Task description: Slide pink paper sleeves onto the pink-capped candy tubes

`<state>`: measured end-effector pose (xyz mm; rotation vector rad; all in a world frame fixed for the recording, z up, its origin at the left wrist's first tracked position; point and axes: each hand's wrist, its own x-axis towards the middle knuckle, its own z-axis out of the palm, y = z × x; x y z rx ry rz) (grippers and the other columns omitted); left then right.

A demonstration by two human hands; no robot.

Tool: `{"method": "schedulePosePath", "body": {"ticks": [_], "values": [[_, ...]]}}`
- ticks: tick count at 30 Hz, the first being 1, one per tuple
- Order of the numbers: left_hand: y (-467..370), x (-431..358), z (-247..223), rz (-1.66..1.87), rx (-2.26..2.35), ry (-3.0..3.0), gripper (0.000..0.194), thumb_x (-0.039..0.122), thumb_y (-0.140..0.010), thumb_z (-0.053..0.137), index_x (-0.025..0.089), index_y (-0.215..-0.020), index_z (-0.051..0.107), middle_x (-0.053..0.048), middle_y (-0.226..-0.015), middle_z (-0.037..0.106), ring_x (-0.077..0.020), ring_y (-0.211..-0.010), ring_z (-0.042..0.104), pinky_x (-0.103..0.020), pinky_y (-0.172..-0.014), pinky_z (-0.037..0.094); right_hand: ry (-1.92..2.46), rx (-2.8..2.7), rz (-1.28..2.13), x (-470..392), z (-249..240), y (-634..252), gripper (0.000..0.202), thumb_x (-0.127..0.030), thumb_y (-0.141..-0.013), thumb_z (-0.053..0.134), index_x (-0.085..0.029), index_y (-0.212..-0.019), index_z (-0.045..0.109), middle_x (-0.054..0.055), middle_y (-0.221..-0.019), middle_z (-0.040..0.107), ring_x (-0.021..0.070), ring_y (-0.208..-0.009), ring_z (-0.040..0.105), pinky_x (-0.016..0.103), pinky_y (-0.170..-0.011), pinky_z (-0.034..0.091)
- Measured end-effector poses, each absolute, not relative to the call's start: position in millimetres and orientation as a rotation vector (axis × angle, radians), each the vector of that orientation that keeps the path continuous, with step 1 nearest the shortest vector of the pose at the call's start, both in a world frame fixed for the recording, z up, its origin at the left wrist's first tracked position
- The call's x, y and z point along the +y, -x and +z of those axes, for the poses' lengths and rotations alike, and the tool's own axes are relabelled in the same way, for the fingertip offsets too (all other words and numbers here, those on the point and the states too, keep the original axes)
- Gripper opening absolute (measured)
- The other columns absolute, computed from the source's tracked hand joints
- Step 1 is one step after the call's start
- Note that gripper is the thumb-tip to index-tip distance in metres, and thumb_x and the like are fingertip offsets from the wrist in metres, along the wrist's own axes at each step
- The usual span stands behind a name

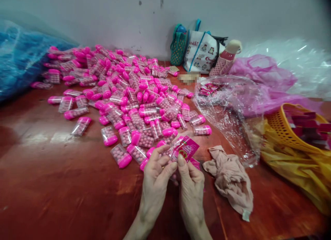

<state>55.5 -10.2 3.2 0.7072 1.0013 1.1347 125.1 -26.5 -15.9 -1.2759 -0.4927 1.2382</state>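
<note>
My left hand (pixel 157 173) is closed around a small clear box of pink candy balls (pixel 174 179), mostly hidden between my palms. My right hand (pixel 191 179) pinches a magenta printed label (pixel 189 147) between thumb and forefinger, at the top of that box. How far the label lies against the box, I cannot tell. Another bit of magenta label (pixel 195 163) shows behind my right fingers. Just beyond my hands spreads a big heap of pink-capped candy boxes (pixel 139 111), lying on their sides on the red-brown table (pixel 85 188).
Right of my hands lies a crumpled beige cloth (pixel 231 179). Behind it are a clear plastic bag (pixel 230 119) with labels (pixel 209 89) and a yellow basket (pixel 289 129) on yellow plastic. Bags and a bottle (pixel 227 57) stand by the wall; blue plastic (pixel 23 57) sits left.
</note>
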Motion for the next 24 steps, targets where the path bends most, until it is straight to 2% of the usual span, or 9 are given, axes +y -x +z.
{"method": "schedulePosePath", "body": {"ticks": [3,6,9,11,13,17,20,24], "values": [[-53,-8,4,1.092,1.053,-0.729,0.030,0.031,-0.079,0.060,0.017,-0.105,0.056,0.000,-0.068,0.062,-0.0113,-0.054,0.054,-0.022,-0.051,0.045,1.288,-0.582,1.266,-25,-10,-137,0.025,-0.040,-0.080,0.060,-0.016,-0.074,0.062,-0.003,-0.059,0.054,0.0083,-0.052,0.046,0.017,-0.046,0.039],[-47,-4,6,1.120,1.243,-0.894,0.020,0.033,-0.073,0.065,0.016,-0.084,0.068,0.000,-0.063,0.062,-0.0131,-0.059,0.055,-0.022,-0.057,0.045,1.284,-0.726,1.370,-24,1,-150,0.022,-0.039,-0.080,0.061,-0.018,-0.083,0.066,-0.002,-0.067,0.058,0.0099,-0.059,0.052,0.018,-0.052,0.044],[-42,1,7,1.104,1.218,-0.974,0.018,0.031,-0.069,0.069,0.015,-0.061,0.068,0.000,-0.063,0.062,-0.0139,-0.062,0.054,-0.022,-0.059,0.044,1.284,-0.763,1.534,-24,7,-157,0.028,-0.045,-0.079,0.059,-0.017,-0.080,0.066,-0.004,-0.058,0.056,0.0086,-0.045,0.050,0.019,-0.044,0.043],[-43,2,8,1.101,1.100,-0.833,0.017,0.030,-0.068,0.070,0.015,-0.062,0.067,-0.001,-0.063,0.063,-0.0131,-0.062,0.055,-0.022,-0.059,0.045,1.266,-0.773,1.531,-25,7,-157,0.035,-0.049,-0.078,0.057,-0.016,-0.071,0.064,-0.004,-0.052,0.054,0.0081,-0.041,0.048,0.019,-0.042,0.043],[-44,0,8,1.133,1.014,-0.627,0.016,0.030,-0.068,0.070,0.015,-0.066,0.065,0.001,-0.059,0.062,-0.0108,-0.053,0.055,-0.020,-0.050,0.045,1.231,-0.826,1.499,-27,5,-153,0.038,-0.052,-0.078,0.057,-0.016,-0.069,0.061,-0.004,-0.054,0.055,0.0084,-0.045,0.051,0.018,-0.045,0.044],[-45,-7,7,1.105,0.973,-0.417,0.027,0.039,-0.077,0.060,0.017,-0.062,0.055,0.007,-0.037,0.048,-0.0063,-0.025,0.036,-0.017,-0.026,0.029,1.197,-0.952,1.610,-35,3,-138,0.031,-0.048,-0.084,0.051,-0.017,-0.077,0.054,-0.005,-0.057,0.054,0.0065,-0.042,0.048,0.015,-0.038,0.036],[-43,-8,8,1.121,0.958,-0.383,0.027,0.042,-0.077,0.059,0.016,-0.068,0.057,0.006,-0.041,0.052,-0.0065,-0.025,0.039,-0.017,-0.025,0.030,1.254,-0.991,1.594,-39,4,-130,0.030,-0.045,-0.088,0.045,-0.018,-0.074,0.050,-0.007,-0.053,0.047,0.0049,-0.037,0.040,0.015,-0.036,0.031],[-45,-4,12,1.153,0.980,-0.417,0.020,0.032,-0.070,0.069,0.013,-0.076,0.062,0.001,-0.055,0.063,-0.0070,-0.034,0.049,-0.017,-0.031,0.036,1.349,-1.006,1.466,-41,3,-130,0.029,-0.044,-0.083,0.053,-0.018,-0.071,0.055,-0.005,-0.054,0.049,0.0068,-0.042,0.040,0.017,-0.038,0.032]]}}
